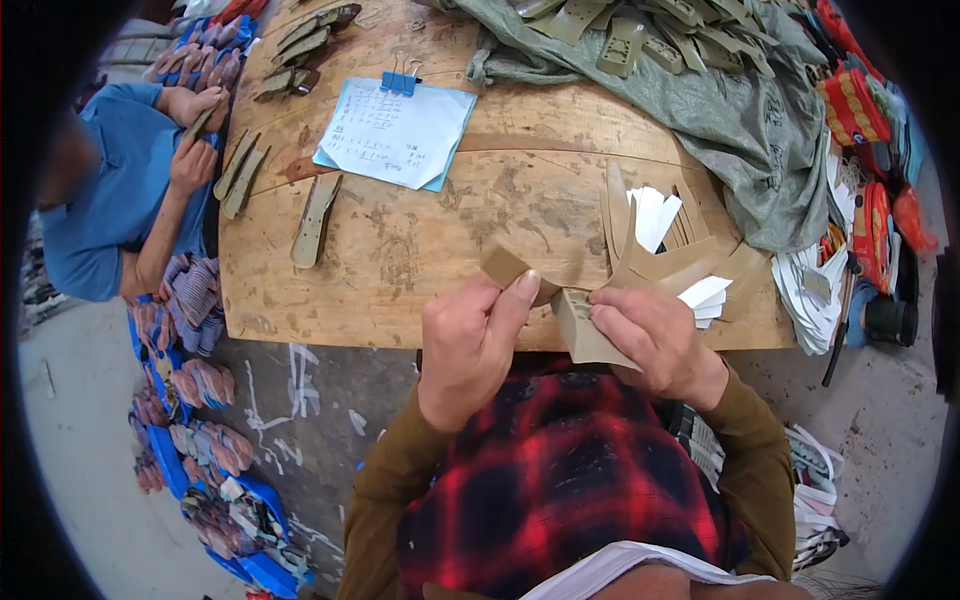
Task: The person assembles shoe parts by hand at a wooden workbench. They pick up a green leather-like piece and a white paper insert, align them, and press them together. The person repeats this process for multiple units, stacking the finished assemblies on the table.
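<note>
In front of me at the table's near edge, my left hand (468, 338) is closed, thumb on top, pinching a tan strip (503, 262) whose end sticks up past the fingers. My right hand (655, 338) grips an olive-tan molded piece (578, 325) with slots in its top, like a shoe heel part. The strip runs from my left fingers toward that piece; how far it goes round is hidden by my right hand. Just beyond my right hand lie loose tan strips (690, 262) and white strips (655, 215).
Similar olive pieces (625, 45) are heaped on a grey-green sack (650, 105). Clipped papers (400, 130) lie mid-table; single pieces (316, 222) rest at left. A co-worker in a blue shirt (85, 210) handles a piece at the left edge. White strips (808, 300) hang at right.
</note>
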Motion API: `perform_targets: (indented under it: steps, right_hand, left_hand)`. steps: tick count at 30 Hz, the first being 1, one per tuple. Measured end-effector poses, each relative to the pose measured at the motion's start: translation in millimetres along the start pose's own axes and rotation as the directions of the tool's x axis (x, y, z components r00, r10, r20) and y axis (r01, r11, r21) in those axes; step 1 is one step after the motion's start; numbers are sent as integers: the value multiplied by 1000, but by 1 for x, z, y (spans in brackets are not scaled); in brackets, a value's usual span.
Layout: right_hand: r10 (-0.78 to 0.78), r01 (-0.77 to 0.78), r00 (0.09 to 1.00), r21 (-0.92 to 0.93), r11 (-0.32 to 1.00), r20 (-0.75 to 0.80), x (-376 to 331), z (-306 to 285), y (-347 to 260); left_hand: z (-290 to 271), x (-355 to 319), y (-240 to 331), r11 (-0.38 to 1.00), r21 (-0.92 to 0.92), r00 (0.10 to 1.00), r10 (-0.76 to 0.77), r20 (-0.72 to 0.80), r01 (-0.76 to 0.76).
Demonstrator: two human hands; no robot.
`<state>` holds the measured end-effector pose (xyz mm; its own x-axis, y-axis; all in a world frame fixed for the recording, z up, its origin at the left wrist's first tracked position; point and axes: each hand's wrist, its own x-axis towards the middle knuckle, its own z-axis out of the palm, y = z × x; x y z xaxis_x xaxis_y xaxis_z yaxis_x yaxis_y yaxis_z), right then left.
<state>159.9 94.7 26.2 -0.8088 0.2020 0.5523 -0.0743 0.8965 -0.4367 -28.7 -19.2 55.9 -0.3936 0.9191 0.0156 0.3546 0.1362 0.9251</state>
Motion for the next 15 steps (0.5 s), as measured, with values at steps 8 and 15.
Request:
perform_targets:
  steps: [8, 15]
  right_hand:
    - [71, -70, 997, -74, 995, 22, -4, 10, -3]
    - [123, -128, 990, -76, 989, -70, -10, 23, -2]
  left_hand:
    - [19, -7, 1, 992, 50, 991, 123, -60, -120]
    - [23, -15, -6, 998, -61, 999, 32, -9, -33]
